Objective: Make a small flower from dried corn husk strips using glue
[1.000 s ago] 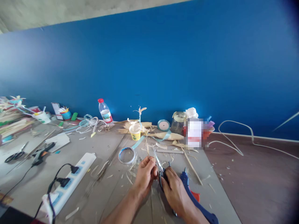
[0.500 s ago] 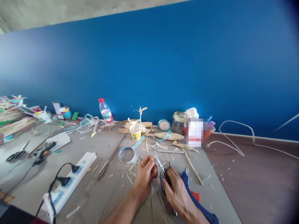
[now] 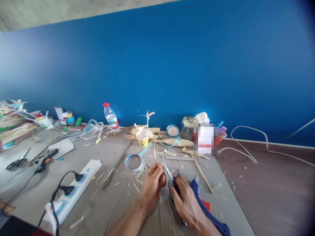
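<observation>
My left hand (image 3: 154, 180) is closed, pinching a narrow pale strip of dried husk (image 3: 155, 154) that points up away from me. Just right of it, my right hand (image 3: 188, 198) grips black-handled scissors (image 3: 167, 169). Their blades point forward, beside the strip and apart from it; whether they are slightly parted I cannot tell. A blue glue gun (image 3: 208, 211) with an orange trigger lies against the right side of my right hand. Beyond my hands are a roll of tape (image 3: 134, 163) and a yellow-and-white cup (image 3: 142, 139) with a husk flower on a blue-wrapped stem.
A white power strip (image 3: 81, 185) with plugged-in cords lies at left, near a black glue gun (image 3: 45, 160) and other scissors (image 3: 18, 161). Along the blue wall stand a red-capped bottle (image 3: 111, 116), a ribbon spool (image 3: 172, 131) and a glass jar (image 3: 188, 129). Husk scraps litter the table.
The view has shifted very slightly. Both hands, the husk strip and the scissors keep nearly the same positions.
</observation>
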{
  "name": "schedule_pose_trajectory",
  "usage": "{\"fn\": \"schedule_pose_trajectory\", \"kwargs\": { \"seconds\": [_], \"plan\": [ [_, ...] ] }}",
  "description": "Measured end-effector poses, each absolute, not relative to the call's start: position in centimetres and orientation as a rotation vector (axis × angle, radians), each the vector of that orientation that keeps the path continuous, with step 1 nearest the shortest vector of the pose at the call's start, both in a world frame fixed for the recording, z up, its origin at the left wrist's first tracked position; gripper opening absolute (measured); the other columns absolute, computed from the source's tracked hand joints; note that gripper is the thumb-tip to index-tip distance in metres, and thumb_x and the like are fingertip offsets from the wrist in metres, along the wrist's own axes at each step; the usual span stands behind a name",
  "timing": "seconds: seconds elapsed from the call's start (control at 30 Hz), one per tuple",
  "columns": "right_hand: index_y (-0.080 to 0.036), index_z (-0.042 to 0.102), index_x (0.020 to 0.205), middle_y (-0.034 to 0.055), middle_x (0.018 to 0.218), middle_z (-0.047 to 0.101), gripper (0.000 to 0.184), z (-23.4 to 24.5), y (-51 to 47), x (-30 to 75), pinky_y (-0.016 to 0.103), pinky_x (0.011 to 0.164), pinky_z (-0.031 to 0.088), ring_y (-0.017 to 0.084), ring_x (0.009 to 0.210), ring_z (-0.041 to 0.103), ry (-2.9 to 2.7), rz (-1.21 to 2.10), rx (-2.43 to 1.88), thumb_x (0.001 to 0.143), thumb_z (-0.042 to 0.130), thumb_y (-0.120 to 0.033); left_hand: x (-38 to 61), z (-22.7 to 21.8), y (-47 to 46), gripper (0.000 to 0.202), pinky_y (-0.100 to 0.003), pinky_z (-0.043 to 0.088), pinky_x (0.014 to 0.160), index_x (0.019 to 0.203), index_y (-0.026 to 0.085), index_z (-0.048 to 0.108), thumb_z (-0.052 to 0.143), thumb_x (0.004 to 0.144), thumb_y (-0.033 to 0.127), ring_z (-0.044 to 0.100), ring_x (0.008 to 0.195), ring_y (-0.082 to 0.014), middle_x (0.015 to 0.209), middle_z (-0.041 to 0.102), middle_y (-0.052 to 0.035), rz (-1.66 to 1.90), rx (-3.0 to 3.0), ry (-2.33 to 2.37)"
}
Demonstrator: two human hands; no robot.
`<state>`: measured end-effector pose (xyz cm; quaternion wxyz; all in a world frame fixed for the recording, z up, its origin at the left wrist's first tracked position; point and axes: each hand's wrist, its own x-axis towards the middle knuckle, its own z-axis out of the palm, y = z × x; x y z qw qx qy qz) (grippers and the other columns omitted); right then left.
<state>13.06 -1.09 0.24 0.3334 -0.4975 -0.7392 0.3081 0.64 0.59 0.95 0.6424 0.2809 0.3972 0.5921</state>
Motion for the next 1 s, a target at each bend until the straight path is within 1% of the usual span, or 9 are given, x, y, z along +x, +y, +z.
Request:
{"fn": "schedule_pose_trajectory", "kwargs": {
  "seconds": [0.2,0.43,0.6,0.77,1.0],
  "plan": [
    [-0.02,0.045,0.075,0.0029,0.077,0.053,0.007,0.1,-1.4,12.8,0.027,0.067,0.043,0.016,0.072,0.052,-1.935,0.858,-1.283,0.079,0.04,-0.016,0.5,0.7,0.6,0.03,-0.019,0.02,0.044,0.066,0.017,0.043,0.058,0.077,0.041,0.029,0.041,-0.0047,0.044,0.041,0.0066,1.342,0.642,0.919],
    [-0.02,0.044,0.072,0.0032,0.073,0.052,0.009,-0.8,-1.2,12.5,0.028,0.064,0.044,0.016,0.068,0.052,-1.939,0.77,-1.305,0.079,0.04,-0.016,0.7,1.1,0.5,0.033,-0.018,0.02,0.043,0.064,0.017,0.041,0.062,0.073,0.042,0.027,0.04,-0.0041,0.042,0.038,0.0077,1.339,0.627,0.923],
    [-0.02,0.045,0.073,0.0034,0.075,0.053,0.01,-1.2,-1.3,12.4,0.028,0.065,0.045,0.016,0.069,0.052,-1.945,0.722,-1.282,0.08,0.041,-0.015,0.7,1.1,0.6,0.034,-0.018,0.02,0.043,0.064,0.017,0.041,0.062,0.073,0.044,0.026,0.039,-0.0039,0.042,0.038,0.0079,1.333,0.617,0.92],
    [-0.021,0.046,0.075,0.0042,0.077,0.053,0.01,-1.3,-1.4,12.4,0.029,0.067,0.045,0.017,0.071,0.054,-1.946,0.693,-1.27,0.082,0.039,-0.016,0.7,1.1,0.5,0.032,-0.018,0.021,0.043,0.066,0.018,0.042,0.061,0.073,0.042,0.027,0.039,-0.0041,0.042,0.039,0.0079,1.341,0.613,0.901],
    [-0.021,0.047,0.074,0.0044,0.076,0.054,0.011,-1.1,-1.4,12.4,0.029,0.065,0.046,0.018,0.07,0.054,-1.941,0.68,-1.282,0.082,0.04,-0.017,0.6,1.0,0.6,0.03,-0.019,0.02,0.043,0.067,0.018,0.044,0.062,0.073,0.04,0.029,0.04,-0.0045,0.042,0.04,0.0076,1.353,0.63,0.907]
  ]
}}
